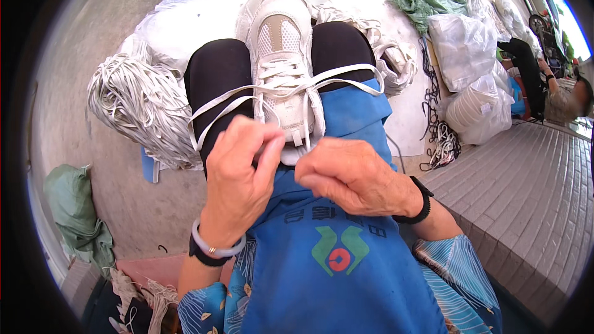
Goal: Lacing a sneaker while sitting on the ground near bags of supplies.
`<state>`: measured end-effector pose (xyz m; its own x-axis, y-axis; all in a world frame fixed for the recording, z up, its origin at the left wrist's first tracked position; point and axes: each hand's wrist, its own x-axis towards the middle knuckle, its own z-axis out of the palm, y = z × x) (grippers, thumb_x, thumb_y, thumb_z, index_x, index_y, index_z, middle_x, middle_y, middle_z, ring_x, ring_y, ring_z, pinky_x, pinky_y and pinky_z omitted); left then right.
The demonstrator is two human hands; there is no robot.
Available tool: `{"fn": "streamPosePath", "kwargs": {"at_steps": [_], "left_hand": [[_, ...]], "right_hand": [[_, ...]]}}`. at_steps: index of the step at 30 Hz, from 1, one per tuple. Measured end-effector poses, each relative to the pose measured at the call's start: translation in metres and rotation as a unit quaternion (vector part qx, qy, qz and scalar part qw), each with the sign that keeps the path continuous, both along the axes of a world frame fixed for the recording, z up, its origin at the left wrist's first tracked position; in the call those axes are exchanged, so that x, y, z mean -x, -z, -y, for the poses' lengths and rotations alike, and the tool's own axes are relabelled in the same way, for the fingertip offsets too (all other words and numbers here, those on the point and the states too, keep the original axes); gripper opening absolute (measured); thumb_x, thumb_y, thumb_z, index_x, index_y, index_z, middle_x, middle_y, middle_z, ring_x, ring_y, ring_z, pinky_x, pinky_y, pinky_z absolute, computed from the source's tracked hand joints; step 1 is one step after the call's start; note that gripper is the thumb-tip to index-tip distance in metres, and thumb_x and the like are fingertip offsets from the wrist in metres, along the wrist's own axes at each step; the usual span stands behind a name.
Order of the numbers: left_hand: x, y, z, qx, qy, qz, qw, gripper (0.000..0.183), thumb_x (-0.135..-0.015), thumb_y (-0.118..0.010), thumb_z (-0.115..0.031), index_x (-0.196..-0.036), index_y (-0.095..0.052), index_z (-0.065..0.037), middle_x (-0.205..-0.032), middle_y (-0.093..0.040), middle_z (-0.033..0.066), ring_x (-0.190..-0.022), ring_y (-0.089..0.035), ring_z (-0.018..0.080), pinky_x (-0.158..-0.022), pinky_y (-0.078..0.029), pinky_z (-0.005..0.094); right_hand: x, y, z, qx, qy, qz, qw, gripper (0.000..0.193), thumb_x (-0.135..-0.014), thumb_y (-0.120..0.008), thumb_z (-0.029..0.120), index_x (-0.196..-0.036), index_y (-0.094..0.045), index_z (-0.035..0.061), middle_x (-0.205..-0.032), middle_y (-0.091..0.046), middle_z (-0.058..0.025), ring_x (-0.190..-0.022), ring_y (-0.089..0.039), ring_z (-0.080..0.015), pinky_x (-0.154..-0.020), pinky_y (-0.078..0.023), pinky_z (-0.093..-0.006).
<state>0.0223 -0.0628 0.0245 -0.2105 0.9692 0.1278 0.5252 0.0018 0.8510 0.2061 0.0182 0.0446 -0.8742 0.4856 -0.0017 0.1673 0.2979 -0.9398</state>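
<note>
Apron (266,297): blue, worn over the lap at six o'clock.
Upper bag (461,52): at two; whitish contents are blurred by its plastic.
Lower bag (476,111): towards three; pale, stacked pieces are held.
Sack (67,196): green, between eight and nine; its contents are hidden.
Bundle (142,111): white laces, heaped between nine and ten.
Shoe (281,31): at twelve, set between the knees (219,71), toe pointed away.
Left hand (238,173): at eight; thumb and forefinger are brought close, any grip cannot be told.
Right hand (356,176): at four, just apart from the left; fingers are curled, any grip hidden.
Lace (286,92): looped out both sides; lacing seems in hand, and an even pull on both ends seems called for.
</note>
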Motion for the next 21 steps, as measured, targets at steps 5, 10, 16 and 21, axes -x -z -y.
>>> {"fn": "streamPosePath", "kwargs": {"at_steps": [5, 10, 16, 21], "left_hand": [[-0.001, 0.017, -0.025, -0.049, 0.004, -0.185, 0.981, 0.009, -0.082, -0.068, -0.001, -0.089, -0.062, -0.003, -0.080, -0.056, 0.0100, -0.069, -0.055, 0.0267, -0.065, -0.043, 0.0368], [0.004, 0.015, -0.028, -0.001, 0.000, -0.248, 0.969, 0.007, -0.083, -0.065, -0.002, -0.085, -0.058, -0.002, -0.081, -0.055, 0.0113, -0.072, -0.057, 0.0321, -0.067, -0.044, 0.0409], [0.006, 0.014, -0.035, 0.010, 0.039, -0.251, 0.967, 0.008, -0.083, -0.065, -0.006, -0.085, -0.058, -0.004, -0.083, -0.053, 0.0116, -0.072, -0.056, 0.0324, -0.067, -0.044, 0.0417], [0.004, 0.005, -0.043, 0.031, 0.078, -0.337, 0.938, 0.007, -0.084, -0.062, -0.005, -0.083, -0.055, -0.003, -0.082, -0.053, 0.0125, -0.070, -0.053, 0.0337, -0.065, -0.042, 0.0419]], "right_hand": [[-0.001, 0.008, -0.004, -0.167, 0.057, -0.037, 0.984, 0.012, -0.084, -0.069, 0.005, -0.096, -0.066, 0.0061, -0.081, -0.064, -0.0076, -0.074, -0.059, -0.0272, -0.069, -0.046, -0.0369], [-0.007, 0.017, -0.001, -0.095, 0.042, 0.034, 0.994, 0.016, -0.086, -0.066, 0.003, -0.102, -0.064, 0.0072, -0.083, -0.064, -0.0095, -0.073, -0.061, -0.0294, -0.068, -0.047, -0.0376], [-0.006, 0.032, -0.018, -0.170, 0.116, 0.008, 0.979, 0.017, -0.086, -0.064, 0.003, -0.102, -0.062, 0.0070, -0.084, -0.060, -0.0120, -0.074, -0.060, -0.0326, -0.066, -0.047, -0.0395], [0.009, 0.035, -0.027, -0.231, 0.131, 0.063, 0.962, 0.015, -0.084, -0.064, 0.006, -0.098, -0.061, 0.0053, -0.086, -0.054, -0.0122, -0.075, -0.059, -0.0323, -0.065, -0.047, -0.0403]]}}
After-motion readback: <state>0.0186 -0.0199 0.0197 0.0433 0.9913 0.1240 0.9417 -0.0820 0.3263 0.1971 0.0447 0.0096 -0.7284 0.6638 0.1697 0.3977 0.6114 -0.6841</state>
